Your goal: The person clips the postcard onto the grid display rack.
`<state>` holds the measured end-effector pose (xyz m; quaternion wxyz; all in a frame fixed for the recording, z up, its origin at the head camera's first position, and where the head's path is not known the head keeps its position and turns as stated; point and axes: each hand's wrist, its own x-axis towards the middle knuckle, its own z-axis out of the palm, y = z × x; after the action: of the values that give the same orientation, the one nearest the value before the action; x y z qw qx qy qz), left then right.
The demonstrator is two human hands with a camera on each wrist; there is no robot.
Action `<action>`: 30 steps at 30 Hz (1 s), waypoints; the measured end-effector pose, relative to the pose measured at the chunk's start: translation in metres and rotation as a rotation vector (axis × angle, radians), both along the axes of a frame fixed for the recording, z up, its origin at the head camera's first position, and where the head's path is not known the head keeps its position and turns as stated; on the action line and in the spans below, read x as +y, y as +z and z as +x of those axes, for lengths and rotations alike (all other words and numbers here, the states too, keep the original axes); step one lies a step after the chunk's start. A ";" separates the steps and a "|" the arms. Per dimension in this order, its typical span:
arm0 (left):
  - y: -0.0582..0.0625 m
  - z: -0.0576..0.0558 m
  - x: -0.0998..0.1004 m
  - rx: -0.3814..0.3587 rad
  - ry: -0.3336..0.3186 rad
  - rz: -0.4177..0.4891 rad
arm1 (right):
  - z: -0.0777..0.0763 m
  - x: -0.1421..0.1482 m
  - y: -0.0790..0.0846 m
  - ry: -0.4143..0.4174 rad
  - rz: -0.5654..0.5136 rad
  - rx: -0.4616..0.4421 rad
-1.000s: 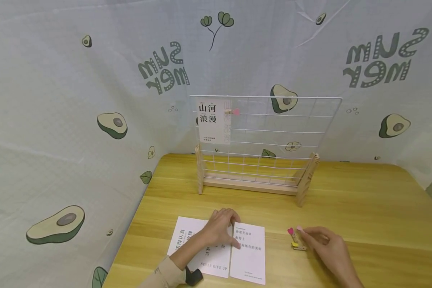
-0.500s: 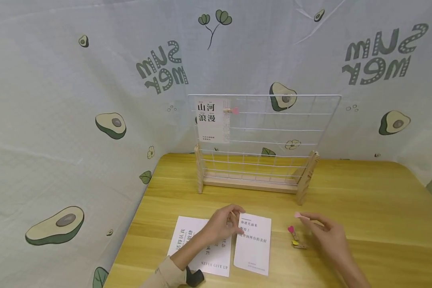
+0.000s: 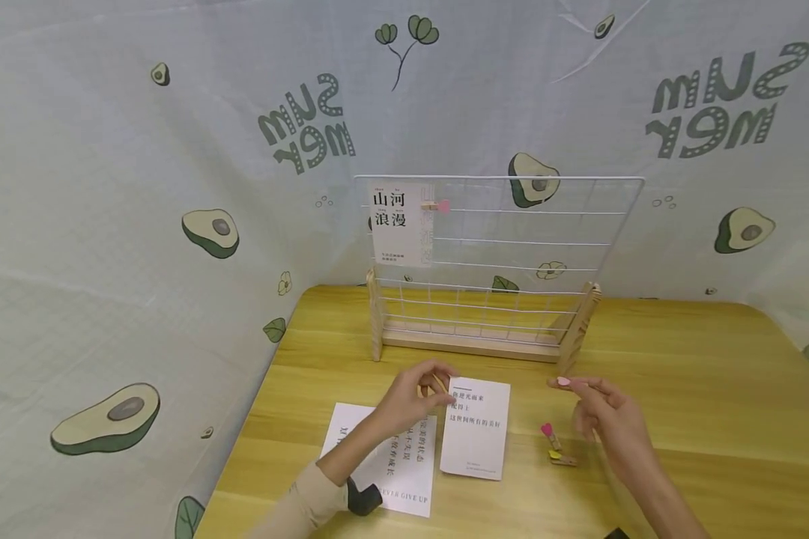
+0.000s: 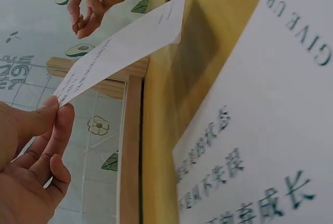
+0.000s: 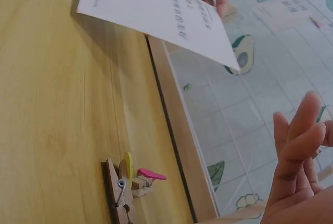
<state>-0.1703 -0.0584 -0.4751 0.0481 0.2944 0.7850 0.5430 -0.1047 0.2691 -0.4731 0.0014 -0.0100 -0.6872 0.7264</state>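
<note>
Avocado-print sheet [image 3: 121,247] behind, yellow wood-grain bench [image 3: 688,374] below. "NEVER GIVE UP" card [image 3: 407,475] flat, just below the fingers of the left hand [image 3: 407,400], partly hidden by the forearm. Left fingers pinch a white text card [image 3: 475,438] at its upper left edge; card is off the bench, extending right of them. Probably light, thin, fairly stiff, easily creased: edge grip suits. Wire grid rack [image 3: 472,345] beyond both hands, clipped card [image 3: 394,243] on it. Pink-heart clothespin [image 3: 550,433] and yellow-topped clothespin [image 3: 563,460] just below right fingers. Right hand [image 3: 616,427] pinches a pink-topped clothespin [image 3: 563,382]: likely light, springy; grip tail ends.
</note>
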 end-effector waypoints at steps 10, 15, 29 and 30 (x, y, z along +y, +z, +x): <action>0.044 -0.026 0.008 0.151 0.005 0.118 | -0.004 -0.006 0.004 -0.011 0.006 0.018; 0.058 -0.036 0.014 0.200 0.039 0.104 | -0.005 -0.005 0.004 -0.021 -0.009 -0.003; 0.102 -0.058 0.025 0.307 0.068 0.082 | -0.007 0.001 0.003 0.069 0.072 -0.028; 0.106 -0.060 0.026 0.320 0.065 0.085 | -0.007 0.001 0.003 0.070 0.092 -0.032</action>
<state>-0.2306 -0.0327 -0.3695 -0.1075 0.3536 0.7680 0.5231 -0.1119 0.2699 -0.4699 -0.0345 0.0024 -0.7197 0.6935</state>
